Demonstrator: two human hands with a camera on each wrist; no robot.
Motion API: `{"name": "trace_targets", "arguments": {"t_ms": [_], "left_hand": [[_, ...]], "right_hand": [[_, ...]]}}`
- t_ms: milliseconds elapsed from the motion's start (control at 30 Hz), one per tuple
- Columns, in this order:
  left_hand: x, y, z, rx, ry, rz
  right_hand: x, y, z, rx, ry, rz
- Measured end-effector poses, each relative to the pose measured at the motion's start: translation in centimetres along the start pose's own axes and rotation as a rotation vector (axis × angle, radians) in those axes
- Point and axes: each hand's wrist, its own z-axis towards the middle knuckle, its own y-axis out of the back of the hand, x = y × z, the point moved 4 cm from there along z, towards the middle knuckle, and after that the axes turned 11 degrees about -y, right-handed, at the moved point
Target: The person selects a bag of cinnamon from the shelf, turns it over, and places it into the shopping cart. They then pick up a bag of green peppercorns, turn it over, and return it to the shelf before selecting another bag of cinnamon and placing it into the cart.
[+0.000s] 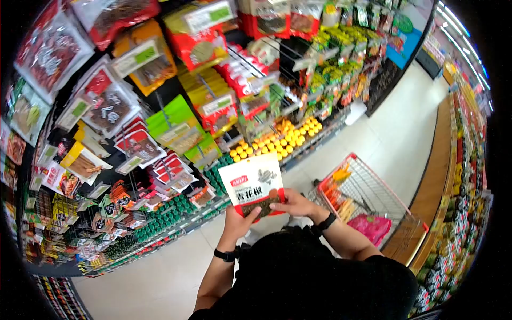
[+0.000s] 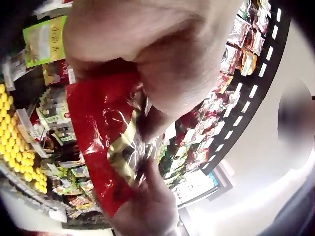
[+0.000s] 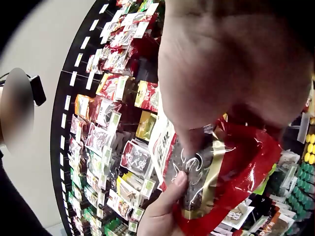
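A white and red seasoning packet [image 1: 249, 178] with dark contents showing through a clear window is held upright in front of the person's chest. My left hand [image 1: 238, 223] grips its lower left corner, the thumb lying across the front. On the lower right side my right hand [image 1: 298, 205] pinches it, with its thumb over the window. From the left wrist view, the packet's red bottom part [image 2: 98, 132] shows between both hands. Dark granules [image 3: 197, 169] are visible through the clear window in the right wrist view, both thumbs close to them.
A shelf wall of hanging food packets [image 1: 205, 101] fills the left side, with yellow-capped bottles [image 1: 266, 146] and green-capped bottles [image 1: 170, 224] lower down. A shopping cart [image 1: 354, 160] holding a pink bag [image 1: 370, 228] stands at the right. Beyond it are shelves of jars [image 1: 450, 240].
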Motion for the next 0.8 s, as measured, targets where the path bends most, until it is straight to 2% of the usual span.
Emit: {"name": "trace_targets", "arguments": {"t_ms": [33,67,167,200,300,333,433,500,567,600,633,700,767,800], "left_hand": [[-0.6,0.5,0.2,0.006,0.005,0.038],[-1.1,1.1,-0.2,0.005,0.102,0.044],[-1.1,2.7,-0.7,0.040,-0.056,0.141],[-1.1,3.2,-0.9,0.014,-0.044,0.121],[-1.0,5.4,-1.6,-0.019,-0.010,0.134],[-0.3,6.1,-1.9,-0.036,-0.059,0.151],[3.7,7.9,-4.1,-0.113,0.142,-0.109],[3.9,9.0,-4.7,-0.074,0.076,-0.159],[5.2,10.2,-6.0,-0.035,0.035,-0.146],[5.0,10.5,-6.1,-0.038,0.049,-0.146],[5.0,10.8,-6.4,-0.037,0.082,-0.151],[5.3,11.3,-6.1,-0.043,0.138,-0.163],[6.0,11.1,-5.6,-0.026,0.134,-0.137],[6.5,10.9,-5.4,-0.012,0.142,-0.125]], "right_hand": [[0.4,-0.4,0.2,0.009,-0.027,0.032],[0.4,-0.7,0.7,0.018,-0.030,0.003],[2.1,-2.3,1.9,-0.024,-0.003,0.062],[2.1,-2.7,2.4,-0.021,-0.040,0.055],[2.7,-4.5,4.1,-0.040,0.017,0.055],[2.3,-5.0,4.8,-0.055,-0.026,0.087],[2.2,-4.9,6.7,-0.201,0.085,0.077],[4.5,-4.2,7.3,-0.272,0.117,0.073],[4.6,-2.2,7.9,-0.263,0.097,0.179],[5.0,-1.0,8.1,-0.358,0.142,0.114],[8.0,-1.2,7.4,-0.464,0.207,0.103],[9.8,1.8,7.2,-0.642,0.167,0.167],[9.8,4.6,7.4,-0.774,0.241,0.103],[10.6,5.5,7.0,-0.818,0.190,0.076]]}}
